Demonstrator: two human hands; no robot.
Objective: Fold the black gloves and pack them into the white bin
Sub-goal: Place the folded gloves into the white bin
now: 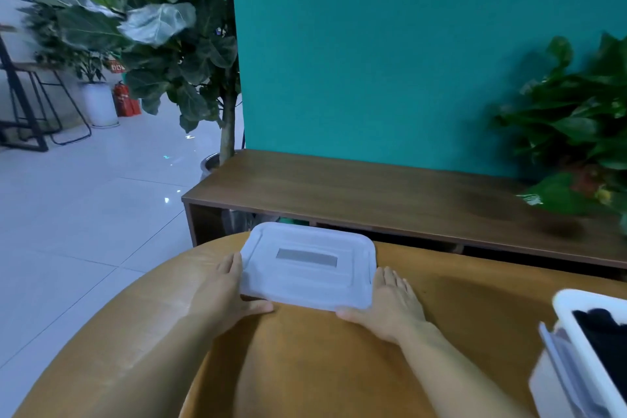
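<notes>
A translucent white lid [307,268] lies flat near the far edge of the round wooden table [305,366]. My left hand [227,292] grips its left edge, thumb under the near corner. My right hand [395,305] grips its right edge the same way. The white bin [576,343] stands at the right border, cut off by the frame. Black gloves [604,332] lie inside it, only partly visible.
A low wooden bench [390,193] runs behind the table against a teal wall. A large potted plant [163,30] stands at the back left, another plant [583,132] on the bench's right end. White tiled floor lies to the left.
</notes>
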